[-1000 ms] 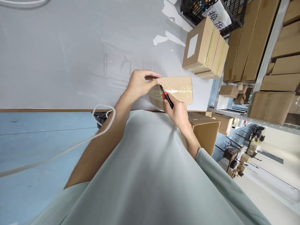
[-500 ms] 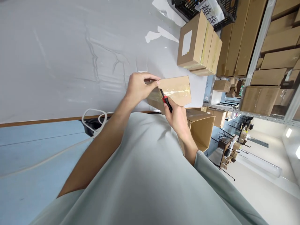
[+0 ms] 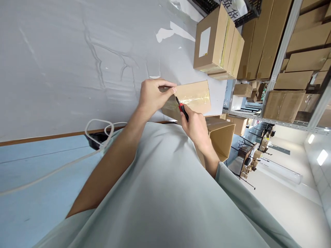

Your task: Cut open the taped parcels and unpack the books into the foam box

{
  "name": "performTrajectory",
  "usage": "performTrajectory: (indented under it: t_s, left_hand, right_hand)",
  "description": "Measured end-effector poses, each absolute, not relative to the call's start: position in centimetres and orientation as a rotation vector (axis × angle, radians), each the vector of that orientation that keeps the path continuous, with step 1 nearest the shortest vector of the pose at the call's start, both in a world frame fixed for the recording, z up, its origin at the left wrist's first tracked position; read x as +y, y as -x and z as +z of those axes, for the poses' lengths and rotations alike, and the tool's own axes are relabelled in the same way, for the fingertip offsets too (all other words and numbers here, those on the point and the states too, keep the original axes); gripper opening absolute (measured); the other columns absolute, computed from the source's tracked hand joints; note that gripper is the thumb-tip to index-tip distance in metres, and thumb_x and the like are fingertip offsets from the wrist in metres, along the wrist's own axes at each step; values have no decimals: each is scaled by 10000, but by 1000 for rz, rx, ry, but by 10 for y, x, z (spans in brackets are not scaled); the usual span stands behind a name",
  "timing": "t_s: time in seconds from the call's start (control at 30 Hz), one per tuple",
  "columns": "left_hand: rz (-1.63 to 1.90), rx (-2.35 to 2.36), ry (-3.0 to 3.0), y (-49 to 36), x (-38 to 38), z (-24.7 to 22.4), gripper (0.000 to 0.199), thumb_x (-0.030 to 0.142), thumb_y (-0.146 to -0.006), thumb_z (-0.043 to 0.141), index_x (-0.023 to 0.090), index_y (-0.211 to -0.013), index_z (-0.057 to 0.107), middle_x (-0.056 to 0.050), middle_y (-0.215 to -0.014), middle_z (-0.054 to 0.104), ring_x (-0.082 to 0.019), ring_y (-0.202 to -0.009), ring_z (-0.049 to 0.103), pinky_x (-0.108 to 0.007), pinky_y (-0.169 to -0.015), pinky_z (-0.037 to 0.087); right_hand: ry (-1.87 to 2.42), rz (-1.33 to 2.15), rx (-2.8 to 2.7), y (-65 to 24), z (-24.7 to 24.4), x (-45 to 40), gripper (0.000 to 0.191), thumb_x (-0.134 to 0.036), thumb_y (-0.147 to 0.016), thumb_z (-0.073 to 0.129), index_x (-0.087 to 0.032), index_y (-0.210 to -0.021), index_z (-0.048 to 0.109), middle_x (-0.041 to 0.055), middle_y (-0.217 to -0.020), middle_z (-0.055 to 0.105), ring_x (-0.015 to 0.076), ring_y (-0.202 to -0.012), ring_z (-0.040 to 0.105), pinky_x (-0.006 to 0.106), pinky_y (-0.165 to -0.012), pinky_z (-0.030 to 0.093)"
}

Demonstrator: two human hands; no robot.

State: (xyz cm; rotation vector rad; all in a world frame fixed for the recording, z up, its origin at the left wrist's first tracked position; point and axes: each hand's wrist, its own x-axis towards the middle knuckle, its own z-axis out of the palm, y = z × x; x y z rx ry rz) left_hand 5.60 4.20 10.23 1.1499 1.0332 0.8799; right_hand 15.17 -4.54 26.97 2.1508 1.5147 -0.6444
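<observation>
A taped cardboard box point(image 3: 193, 92) lies near the table's front edge, with shiny clear tape across it. At its left edge, my left hand point(image 3: 155, 94) has thumb and fingertips pinched together on the cardboard. My right hand point(image 3: 195, 125) is wrapped round a red and black utility knife point(image 3: 183, 111). The knife's tip points up and left, close beside my left fingertips and against the taped edge of the box. My fingers cover part of that edge.
Two taped boxes point(image 3: 219, 43) stand behind, near a black crate point(image 3: 249, 15). An open carton point(image 3: 222, 139) is right of my right hand. Torn white scraps point(image 3: 178, 31) lie on the grey table point(image 3: 64, 69). Shelves point(image 3: 278, 65) with boxes fill the right.
The view has shifted slightly, moving the background boxes and shelves a little. Both hands keep their hold, and the knife's tip has moved slightly left and stays at the box's edge.
</observation>
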Motion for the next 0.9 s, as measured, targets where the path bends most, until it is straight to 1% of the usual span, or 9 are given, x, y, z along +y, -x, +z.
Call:
performTrajectory:
  t_s: [0.1,0.2,0.3,0.37,0.47,0.6,0.73,0.9]
  left_hand:
    - [872,1044,-1153,-57,41,103,160,311,-915,800,303,-1025,916,-19,-1110,900,-286,-1112,829,-445,-1097,682]
    - [859,1079,-1155,-61,36,104,147,300,-922,798,310,-1015,911,-12,-1117,899,-291,-1133,827,-451,-1121,667]
    - [846,1081,-1165,-66,27,106,138,291,-930,797,308,-1010,907,-18,-1155,897,-299,-1153,827,-474,-1156,644]
    - [849,1080,-1176,-69,23,106,139,287,-940,786,308,-1011,904,-22,-1180,894,-299,-1167,826,-474,-1167,632]
    - [856,1117,-1211,-71,20,106,147,289,-953,767,313,-1016,898,-15,-1170,892,-282,-1146,826,-445,-1140,636]
    - [835,1148,-1260,-73,18,108,159,287,-964,752,301,-1038,892,-14,-1142,890,-263,-1112,828,-414,-1084,652]
    - [837,1178,-1279,-74,16,111,187,288,-984,720,285,-1055,893,-19,-1150,889,-248,-1090,832,-394,-1041,670]
    - [830,1245,-1286,-81,10,115,195,280,-982,714,275,-1072,888,-23,-1135,885,-248,-1106,832,-393,-1051,687]
  right_hand:
    - [-2119,-606,1452,-147,269,-39,450,-234,-1195,422,-186,-1585,644,153,-1203,874,326,-1075,831,373,-956,576]
    - [-2064,-600,1396,-144,278,-38,431,-228,-1202,422,-198,-1562,657,164,-1205,871,336,-1077,830,381,-950,577]
    - [-1995,-605,1328,-144,288,-40,414,-235,-1221,417,-203,-1548,670,183,-1207,867,343,-1072,834,388,-933,585]
    - [-1959,-599,1297,-145,291,-40,415,-235,-1225,418,-191,-1550,672,205,-1223,860,355,-1101,832,399,-934,593]
    - [-1942,-602,1310,-147,289,-41,430,-220,-1224,416,-187,-1583,651,213,-1252,852,364,-1152,826,412,-950,602]
    - [-1953,-637,1266,-154,286,-51,420,-258,-1232,432,-208,-1590,646,197,-1223,854,364,-1127,836,414,-937,613]
    - [-1963,-674,1301,-164,280,-62,431,-271,-1232,431,-220,-1608,637,202,-1246,846,368,-1164,832,421,-957,615]
    - [-1963,-725,1332,-175,281,-73,433,-267,-1233,404,-209,-1607,614,203,-1214,849,365,-1130,842,436,-956,627]
